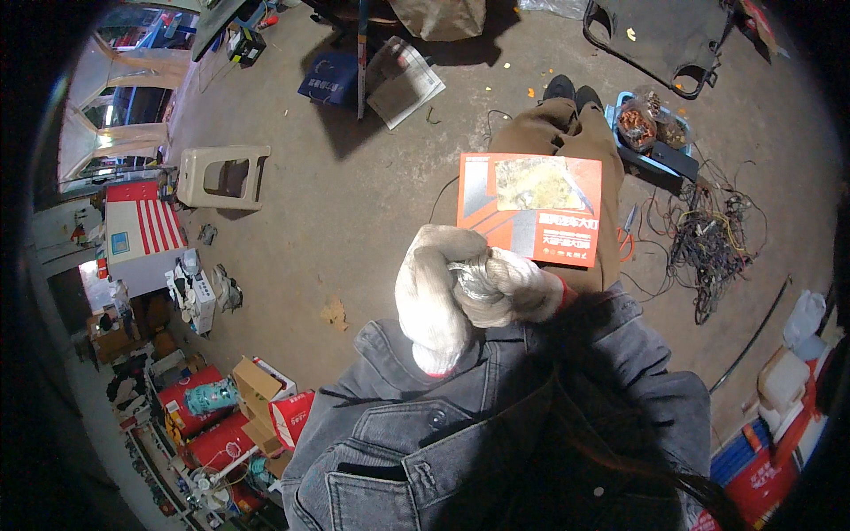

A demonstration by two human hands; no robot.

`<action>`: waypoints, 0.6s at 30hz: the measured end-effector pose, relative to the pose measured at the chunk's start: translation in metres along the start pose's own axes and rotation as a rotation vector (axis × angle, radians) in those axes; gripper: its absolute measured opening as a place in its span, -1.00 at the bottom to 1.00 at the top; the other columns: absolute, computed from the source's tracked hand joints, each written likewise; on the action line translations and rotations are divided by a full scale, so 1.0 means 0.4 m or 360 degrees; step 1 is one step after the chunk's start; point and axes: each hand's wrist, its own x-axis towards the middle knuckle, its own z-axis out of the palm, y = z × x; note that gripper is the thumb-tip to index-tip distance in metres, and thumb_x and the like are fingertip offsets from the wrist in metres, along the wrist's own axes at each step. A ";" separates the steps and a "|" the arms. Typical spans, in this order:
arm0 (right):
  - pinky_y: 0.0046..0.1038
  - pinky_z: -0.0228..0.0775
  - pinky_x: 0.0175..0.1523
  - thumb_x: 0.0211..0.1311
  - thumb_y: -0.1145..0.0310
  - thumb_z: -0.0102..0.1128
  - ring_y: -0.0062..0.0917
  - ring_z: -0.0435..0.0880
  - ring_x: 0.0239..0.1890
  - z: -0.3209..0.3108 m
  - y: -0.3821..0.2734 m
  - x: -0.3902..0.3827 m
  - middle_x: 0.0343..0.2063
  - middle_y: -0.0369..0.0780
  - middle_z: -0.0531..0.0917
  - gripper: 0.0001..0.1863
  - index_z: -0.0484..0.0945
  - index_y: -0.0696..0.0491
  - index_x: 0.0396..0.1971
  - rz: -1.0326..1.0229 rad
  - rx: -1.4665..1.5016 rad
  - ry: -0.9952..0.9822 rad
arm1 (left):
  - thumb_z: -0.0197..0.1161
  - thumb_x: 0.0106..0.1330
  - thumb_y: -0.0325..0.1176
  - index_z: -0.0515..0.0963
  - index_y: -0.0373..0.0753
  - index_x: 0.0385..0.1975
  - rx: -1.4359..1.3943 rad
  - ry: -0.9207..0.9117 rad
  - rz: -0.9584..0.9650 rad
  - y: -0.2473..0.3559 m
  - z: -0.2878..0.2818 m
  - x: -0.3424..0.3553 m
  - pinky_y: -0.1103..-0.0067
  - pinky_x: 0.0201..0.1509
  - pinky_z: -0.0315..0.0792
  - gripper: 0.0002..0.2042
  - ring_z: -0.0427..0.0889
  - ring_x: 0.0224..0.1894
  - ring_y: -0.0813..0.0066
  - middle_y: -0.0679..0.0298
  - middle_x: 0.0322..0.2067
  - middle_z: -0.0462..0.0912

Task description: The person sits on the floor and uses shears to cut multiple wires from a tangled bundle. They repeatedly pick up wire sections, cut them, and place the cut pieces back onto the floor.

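Both my hands wear off-white knit work gloves and are drawn together in front of my chest. My left hand (432, 288) is closed, its fingers curled against the other glove. My right hand (529, 288) is closed too, pressed up to the left one. Between them shows a grey, strand-like patch (476, 283); I cannot tell whether it is a held thing or soiled glove fabric. Just beyond the gloves, a flat orange-red box (485, 181) lies on my lap. On top of it rests a thin layer of yellowish, fibrous material (537, 184).
To the right, a blue basket (656, 164) holds bagged bits and a dark phone-like slab (675, 161). Orange-handled scissors (626, 241) and a tangle of dark cables (708, 243) lie on the floor. A beige stool (197, 177) stands left; cartons (257, 389) crowd the lower left.
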 end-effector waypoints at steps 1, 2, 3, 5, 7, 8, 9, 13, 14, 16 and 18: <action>-0.55 0.42 0.10 0.35 0.25 0.06 -0.64 0.52 -0.01 -0.009 -0.005 0.000 -0.04 -0.31 0.55 -0.62 0.39 0.10 0.08 0.0145 0.0583 0.0249 | -0.32 0.52 0.04 0.51 -0.37 -0.35 0.0005 0.0021 -0.0009 0.000 0.000 0.001 0.52 -0.08 0.36 -0.41 0.53 -0.25 0.41 0.15 -0.30 0.60; -0.55 0.43 0.08 0.34 0.24 0.07 -0.64 0.53 -0.03 -0.014 -0.006 0.003 -0.06 -0.31 0.56 -0.61 0.39 0.10 0.08 -0.0062 -0.0205 0.0218 | -0.32 0.52 0.04 0.51 -0.37 -0.35 -0.0007 0.0028 -0.0025 0.000 0.001 0.001 0.52 -0.08 0.36 -0.42 0.53 -0.25 0.41 0.15 -0.31 0.60; -0.54 0.44 0.06 0.32 0.24 0.08 -0.63 0.54 -0.05 -0.012 -0.005 0.003 -0.08 -0.31 0.57 -0.61 0.39 0.10 0.08 -0.0267 -0.0993 0.0178 | -0.31 0.52 0.04 0.51 -0.38 -0.35 -0.0017 0.0038 -0.0048 0.001 0.001 0.002 0.52 -0.08 0.36 -0.42 0.52 -0.25 0.41 0.15 -0.31 0.60; -0.52 0.46 0.03 0.30 0.23 0.11 -0.61 0.56 -0.08 0.009 0.011 0.004 -0.11 -0.31 0.58 -0.59 0.39 0.10 0.08 -0.0463 -0.1776 0.0151 | -0.31 0.52 0.03 0.51 -0.38 -0.34 -0.0013 0.0054 -0.0064 0.003 0.001 0.002 0.52 -0.08 0.36 -0.42 0.52 -0.25 0.41 0.15 -0.31 0.60; -0.50 0.47 0.00 0.27 0.23 0.12 -0.59 0.58 -0.11 0.049 0.033 0.003 -0.14 -0.30 0.59 -0.56 0.38 0.10 0.09 -0.0446 -0.1766 0.0199 | -0.31 0.52 0.03 0.51 -0.38 -0.34 0.0009 0.0062 -0.0059 0.006 0.001 0.003 0.52 -0.09 0.36 -0.42 0.52 -0.25 0.41 0.14 -0.31 0.60; -0.59 0.42 0.00 0.32 0.28 0.03 -0.64 0.53 -0.15 0.071 0.044 -0.002 -0.21 -0.32 0.51 -0.68 0.38 0.10 0.00 -0.0430 -0.1714 0.0250 | -0.30 0.52 0.03 0.51 -0.38 -0.34 0.0015 0.0065 -0.0073 0.007 0.001 0.002 0.52 -0.09 0.36 -0.42 0.53 -0.25 0.41 0.14 -0.31 0.60; -0.67 0.36 0.00 0.37 0.33 -0.06 -0.70 0.47 -0.19 0.094 0.056 -0.015 -0.28 -0.34 0.43 -0.79 0.37 0.09 -0.09 -0.0414 -0.1662 0.0300 | -0.30 0.52 0.03 0.51 -0.38 -0.34 0.0017 0.0065 -0.0095 0.008 0.001 0.001 0.52 -0.09 0.36 -0.42 0.53 -0.25 0.41 0.14 -0.31 0.60; -0.69 0.32 0.03 0.39 0.37 -0.11 -0.70 0.43 -0.17 0.128 0.082 -0.009 -0.26 -0.34 0.38 -0.81 0.34 0.08 -0.08 -0.0484 -0.1243 0.0102 | -0.30 0.52 0.00 0.51 -0.39 -0.33 0.0032 0.0046 -0.0084 0.006 0.000 -0.001 0.53 -0.09 0.36 -0.44 0.52 -0.25 0.41 0.14 -0.31 0.59; -0.64 0.33 0.06 0.37 0.35 -0.06 -0.66 0.44 -0.12 0.123 0.083 -0.004 -0.19 -0.31 0.39 -0.74 0.31 0.08 -0.01 -0.0502 -0.1157 0.0142 | -0.31 0.52 -0.02 0.51 -0.40 -0.33 0.0061 0.0023 -0.0042 0.004 -0.001 0.000 0.53 -0.09 0.36 -0.45 0.52 -0.25 0.40 0.13 -0.30 0.59; -0.51 0.36 0.15 0.33 0.29 0.07 -0.55 0.45 0.05 0.106 0.083 -0.002 0.02 -0.24 0.41 -0.52 0.21 0.07 0.18 -0.0620 -0.1283 0.0403 | -0.31 0.52 -0.04 0.50 -0.41 -0.32 0.0128 -0.0036 0.0071 -0.001 -0.004 0.001 0.53 -0.08 0.36 -0.46 0.52 -0.25 0.40 0.12 -0.30 0.58; -0.48 0.37 0.18 0.32 0.29 0.09 -0.53 0.45 0.10 0.091 0.081 -0.004 0.07 -0.22 0.43 -0.46 0.20 0.07 0.24 -0.0573 -0.0922 0.0248 | -0.31 0.52 -0.05 0.49 -0.41 -0.31 0.0150 -0.0061 0.0089 -0.006 -0.006 0.000 0.53 -0.08 0.35 -0.47 0.51 -0.25 0.39 0.11 -0.29 0.58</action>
